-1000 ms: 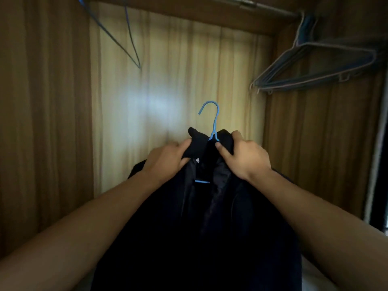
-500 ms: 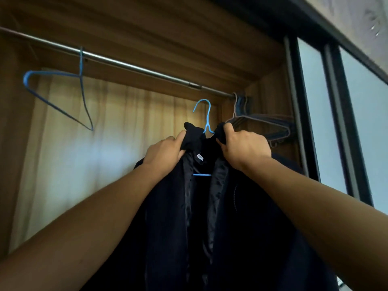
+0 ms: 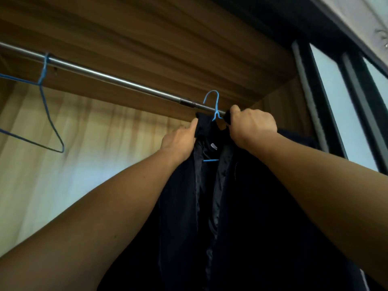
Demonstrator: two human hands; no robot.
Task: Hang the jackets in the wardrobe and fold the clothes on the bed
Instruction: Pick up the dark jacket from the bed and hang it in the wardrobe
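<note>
A dark jacket (image 3: 241, 217) hangs on a blue wire hanger (image 3: 214, 106) that I hold up inside the wardrobe. My left hand (image 3: 180, 140) grips the jacket's left collar side. My right hand (image 3: 251, 126) grips the right collar side. The hanger's hook overlaps the metal rail (image 3: 100, 74) near its right end; I cannot tell whether it rests on the rail. The hanger's lower bar shows as a short blue line between the lapels.
An empty blue wire hanger (image 3: 45, 114) hangs on the rail at the left. The wardrobe's wooden top (image 3: 157, 38) is close above the rail. A dark sliding-door frame (image 3: 323, 114) stands at the right. The pale back panel (image 3: 84, 154) lies behind.
Both hands have lifted the jacket and hanger upward from low in the wardrobe to the rail. My view has tilted up, bringing the rail and wardrobe top into sight.
</note>
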